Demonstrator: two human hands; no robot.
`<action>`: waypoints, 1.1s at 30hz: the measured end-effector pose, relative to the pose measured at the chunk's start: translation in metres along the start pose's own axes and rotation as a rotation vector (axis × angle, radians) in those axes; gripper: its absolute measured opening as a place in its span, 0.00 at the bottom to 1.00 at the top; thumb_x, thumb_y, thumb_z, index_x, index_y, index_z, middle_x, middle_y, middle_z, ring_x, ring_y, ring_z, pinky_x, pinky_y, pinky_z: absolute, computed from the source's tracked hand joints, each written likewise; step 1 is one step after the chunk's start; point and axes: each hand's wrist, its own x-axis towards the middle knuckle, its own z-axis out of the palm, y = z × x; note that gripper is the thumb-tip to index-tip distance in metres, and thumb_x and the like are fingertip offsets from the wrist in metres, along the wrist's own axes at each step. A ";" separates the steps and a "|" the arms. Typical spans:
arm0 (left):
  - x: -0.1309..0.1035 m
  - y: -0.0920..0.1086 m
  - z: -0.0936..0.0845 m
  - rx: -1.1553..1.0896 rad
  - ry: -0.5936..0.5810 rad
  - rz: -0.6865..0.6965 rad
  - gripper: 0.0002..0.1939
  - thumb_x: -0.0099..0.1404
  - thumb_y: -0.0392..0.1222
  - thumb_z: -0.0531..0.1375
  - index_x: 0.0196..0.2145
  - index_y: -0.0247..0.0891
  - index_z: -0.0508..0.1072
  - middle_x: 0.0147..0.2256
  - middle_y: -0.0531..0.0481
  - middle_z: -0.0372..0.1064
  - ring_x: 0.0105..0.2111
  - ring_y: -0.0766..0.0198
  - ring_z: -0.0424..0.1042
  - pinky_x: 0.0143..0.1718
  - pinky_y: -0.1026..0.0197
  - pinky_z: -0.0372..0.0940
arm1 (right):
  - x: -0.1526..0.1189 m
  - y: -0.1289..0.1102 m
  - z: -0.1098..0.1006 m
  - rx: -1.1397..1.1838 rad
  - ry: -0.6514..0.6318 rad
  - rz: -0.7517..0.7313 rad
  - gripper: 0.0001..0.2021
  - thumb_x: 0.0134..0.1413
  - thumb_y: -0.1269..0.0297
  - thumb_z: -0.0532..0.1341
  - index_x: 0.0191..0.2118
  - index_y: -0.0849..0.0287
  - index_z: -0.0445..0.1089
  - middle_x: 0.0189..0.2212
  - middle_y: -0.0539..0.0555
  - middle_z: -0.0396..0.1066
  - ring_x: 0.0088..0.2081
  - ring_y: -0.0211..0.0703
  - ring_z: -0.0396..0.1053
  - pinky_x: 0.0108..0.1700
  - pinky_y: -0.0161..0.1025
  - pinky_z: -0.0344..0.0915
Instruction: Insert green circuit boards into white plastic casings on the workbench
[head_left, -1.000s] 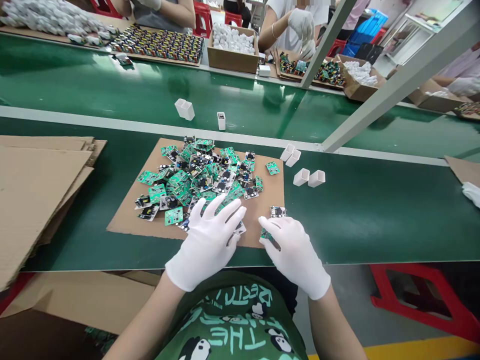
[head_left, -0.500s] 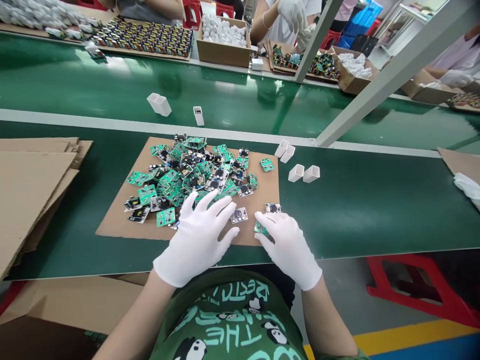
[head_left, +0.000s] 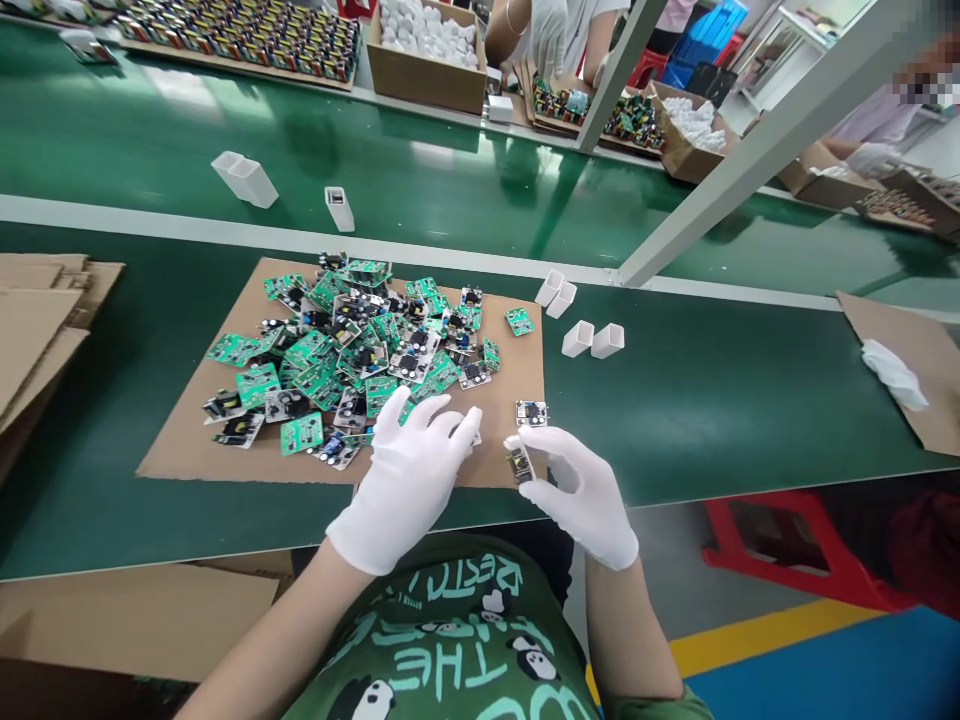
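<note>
My right hand (head_left: 583, 492), in a white glove, pinches a small circuit board (head_left: 520, 466) on edge between thumb and fingers, its component side showing. Another board (head_left: 532, 412) lies component side up just beyond those fingers. My left hand (head_left: 412, 480), gloved too, is open with its fingers apart and slightly bent over the cardboard sheet (head_left: 495, 400). It covers most of one board near its fingertips; whether it touches that board is hidden. A heap of green and white circuit boards (head_left: 352, 350) lies beyond and left of this hand.
Several white plastic casings (head_left: 577, 338) stand right of the sheet, and more casings (head_left: 244, 180) lie on the green conveyor (head_left: 420, 170). A slanted metal post (head_left: 720, 180) rises at the right. Flat cardboard (head_left: 37, 310) is stacked at left. Across the conveyor, co-workers' gloved hands handle boards.
My right hand has turned the board from its green face to its component side. My left hand has shifted slightly right, over the nearby board. The view has swung to the right.
</note>
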 end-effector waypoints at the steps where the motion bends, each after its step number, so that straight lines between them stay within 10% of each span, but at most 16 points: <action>1: -0.001 0.001 -0.001 -0.014 0.010 -0.012 0.18 0.67 0.26 0.55 0.53 0.33 0.71 0.39 0.46 0.75 0.50 0.47 0.72 0.62 0.35 0.49 | 0.000 0.000 0.000 0.043 -0.008 0.015 0.26 0.55 0.77 0.65 0.55 0.40 0.71 0.52 0.46 0.73 0.55 0.47 0.70 0.62 0.47 0.65; 9: -0.010 0.007 -0.009 -0.241 0.129 -0.168 0.20 0.64 0.24 0.55 0.52 0.37 0.69 0.43 0.47 0.74 0.45 0.57 0.74 0.62 0.44 0.53 | -0.001 -0.001 -0.002 0.109 0.036 0.009 0.23 0.57 0.75 0.65 0.54 0.41 0.72 0.51 0.48 0.72 0.52 0.46 0.71 0.57 0.44 0.69; 21: -0.007 0.000 -0.017 -0.247 0.009 -0.169 0.09 0.71 0.37 0.56 0.48 0.42 0.71 0.47 0.51 0.75 0.50 0.53 0.72 0.61 0.39 0.52 | -0.008 -0.006 -0.014 -0.216 0.136 -0.006 0.20 0.60 0.70 0.64 0.55 0.41 0.71 0.51 0.46 0.72 0.52 0.43 0.69 0.57 0.39 0.67; 27: -0.010 -0.025 -0.015 -0.049 0.232 -0.324 0.08 0.68 0.38 0.61 0.45 0.40 0.73 0.47 0.46 0.76 0.47 0.50 0.75 0.57 0.42 0.58 | -0.010 -0.003 -0.018 -0.244 0.163 0.015 0.19 0.61 0.69 0.63 0.55 0.41 0.70 0.50 0.46 0.72 0.52 0.43 0.70 0.55 0.40 0.68; 33: 0.015 -0.031 -0.017 0.051 0.172 -0.312 0.14 0.69 0.39 0.58 0.51 0.38 0.74 0.51 0.42 0.73 0.50 0.47 0.72 0.57 0.41 0.59 | -0.010 -0.001 -0.016 -0.267 0.142 0.023 0.20 0.61 0.70 0.63 0.55 0.40 0.70 0.50 0.45 0.72 0.49 0.41 0.70 0.55 0.39 0.68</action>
